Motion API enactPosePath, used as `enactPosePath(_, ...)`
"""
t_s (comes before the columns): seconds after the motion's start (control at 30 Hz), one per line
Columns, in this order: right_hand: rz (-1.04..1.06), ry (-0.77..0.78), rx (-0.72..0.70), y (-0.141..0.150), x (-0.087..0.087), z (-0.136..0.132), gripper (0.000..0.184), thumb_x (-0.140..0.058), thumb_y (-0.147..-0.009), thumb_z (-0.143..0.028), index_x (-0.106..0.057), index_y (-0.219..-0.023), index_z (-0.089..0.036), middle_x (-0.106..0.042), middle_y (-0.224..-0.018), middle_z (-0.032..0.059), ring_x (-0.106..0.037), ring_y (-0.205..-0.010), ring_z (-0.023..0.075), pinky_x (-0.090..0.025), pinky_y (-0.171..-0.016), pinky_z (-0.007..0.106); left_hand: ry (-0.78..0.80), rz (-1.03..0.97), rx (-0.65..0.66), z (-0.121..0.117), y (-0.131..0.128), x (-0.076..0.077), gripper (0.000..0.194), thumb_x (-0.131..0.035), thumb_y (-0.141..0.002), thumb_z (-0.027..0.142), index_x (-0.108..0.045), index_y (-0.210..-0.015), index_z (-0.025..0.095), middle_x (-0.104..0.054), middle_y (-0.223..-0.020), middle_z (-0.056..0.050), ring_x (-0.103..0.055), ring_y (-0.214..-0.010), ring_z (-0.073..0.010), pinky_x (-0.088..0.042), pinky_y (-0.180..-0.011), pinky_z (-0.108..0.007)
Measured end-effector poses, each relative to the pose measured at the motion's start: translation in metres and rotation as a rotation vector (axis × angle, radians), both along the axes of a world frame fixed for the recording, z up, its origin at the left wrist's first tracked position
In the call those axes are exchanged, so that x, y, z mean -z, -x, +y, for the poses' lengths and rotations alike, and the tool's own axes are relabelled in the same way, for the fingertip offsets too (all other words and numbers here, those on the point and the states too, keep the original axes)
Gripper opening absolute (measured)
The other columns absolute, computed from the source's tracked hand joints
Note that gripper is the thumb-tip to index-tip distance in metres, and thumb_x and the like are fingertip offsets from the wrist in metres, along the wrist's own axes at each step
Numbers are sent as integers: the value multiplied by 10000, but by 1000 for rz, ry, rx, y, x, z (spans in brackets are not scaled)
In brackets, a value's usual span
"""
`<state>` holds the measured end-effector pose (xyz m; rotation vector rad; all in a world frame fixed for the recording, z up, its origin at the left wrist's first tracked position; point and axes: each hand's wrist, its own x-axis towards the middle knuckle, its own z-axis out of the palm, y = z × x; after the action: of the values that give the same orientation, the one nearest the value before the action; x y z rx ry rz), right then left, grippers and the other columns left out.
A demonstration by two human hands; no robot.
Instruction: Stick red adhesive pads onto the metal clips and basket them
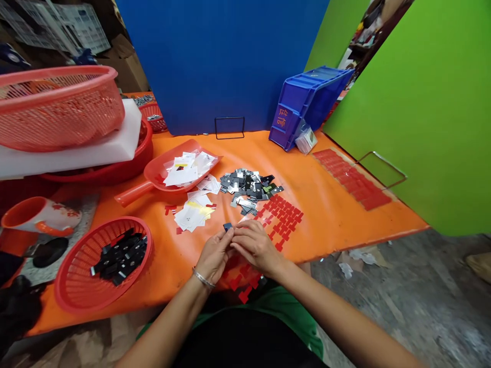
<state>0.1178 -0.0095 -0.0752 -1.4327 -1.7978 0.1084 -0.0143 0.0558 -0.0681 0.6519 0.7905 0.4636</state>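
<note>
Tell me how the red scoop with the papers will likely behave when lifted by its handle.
The red scoop would probably stay stiff and feel light, as it looks like thin plastic. The papers in it might slide if it tilts, since they lie loose. The front may dip, because the handle sticks out at one end.

Both hands (255, 246) meet at a small dark piece (227, 226).

Red and black over orange

The desk (330, 209) is orange. At centre, the pile (245, 184) mixes grey, black and silver; the held piece (227, 226) is dark, the stickers (284, 214) red. Lower left, a red basket (72, 276) carries black parts (123, 255). At the left edge, the cup (63, 217) is white, patterned red, orange inside. Upper right, the bin (289, 97) is blue, lettered orange.
</note>
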Motion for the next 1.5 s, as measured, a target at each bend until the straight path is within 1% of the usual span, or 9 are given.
enactPosePath(0.07,193,69,84,-8,-3,-20,148,-496,-889,-210,-634,-942,-217,-674,-964,54,-583,-965,201,-446,-863,374,31,49,-4,0,-3,0,223,-653,-784,184,-606,-983,93,-679,-851,-80,-659,-766,-134,-544,-742,-243)
enactPosePath(0.13,368,176,323,-26,-2,-39,130,-493,-882,-234,-619,-880,-203,-654,-879,55,-601,-840,186,-478,-758,329,34,107,18,-1,-3,2,204,-630,-791,139,-593,-984,86,-674,-807,-76,-666,-710,-137,-554,-728,-255)
enactPosePath(0.27,382,452,576,-53,10,-69,76,-531,-807,-226,-567,-752,-188,-575,-720,24,-538,-618,153,-448,-594,281,-18,164,94,-6,-4,5,124,-537,-851,128,-568,-964,86,-675,-818,-87,-673,-679,-131,-561,-706,-250)
enactPosePath(0.43,148,610,597,-35,20,-76,60,-522,-817,-229,-564,-812,-185,-566,-842,56,-557,-754,182,-445,-702,295,-102,187,129,-17,-18,7,132,-513,-856,91,-494,-982,124,-693,-841,-84,-677,-665,-119,-563,-688,-250)
enactPosePath(0.73,-42,859,670,-21,7,-55,68,-558,-827,-197,-553,-886,-163,-572,-950,77,-566,-789,176,-400,-670,266,-182,192,186,-14,-50,27,73,-567,-831,119,-496,-813,124,-679,-711,-56,-650,-575,-106,-557,-613,-244)
enactPosePath(1.0,-220,786,757,-6,12,-63,153,-548,-870,-253,-570,-1004,-184,-558,-988,96,-573,-793,202,-352,-588,273,-169,186,200,-12,-54,39,103,-634,-786,145,-536,-801,118,-680,-716,-57,-644,-579,-100,-542,-571,-213)
enactPosePath(1.1,-257,676,751,-2,19,-67,84,-535,-878,-252,-604,-877,-203,-561,-894,82,-563,-743,194,-337,-556,274,-181,169,220,-13,-56,37,120,-644,-778,154,-527,-782,125,-679,-704,-52,-637,-557,-96,-538,-555,-210)
enactPosePath(1.23,-204,613,744,-7,21,-66,147,-521,-860,-190,-586,-729,-203,-564,-811,68,-548,-697,179,-339,-544,271,-218,145,259,-14,-63,36,147,-665,-761,172,-524,-769,132,-676,-683,-43,-634,-544,-103,-540,-558,-225)
enactPosePath(1.5,123,756,673,-31,19,-56,62,-562,-762,-132,-560,-726,-183,-588,-781,39,-555,-663,148,-378,-590,245,-194,205,240,-15,-69,42,89,-607,-802,120,-518,-797,116,-675,-688,-56,-637,-542,-103,-545,-594,-251)
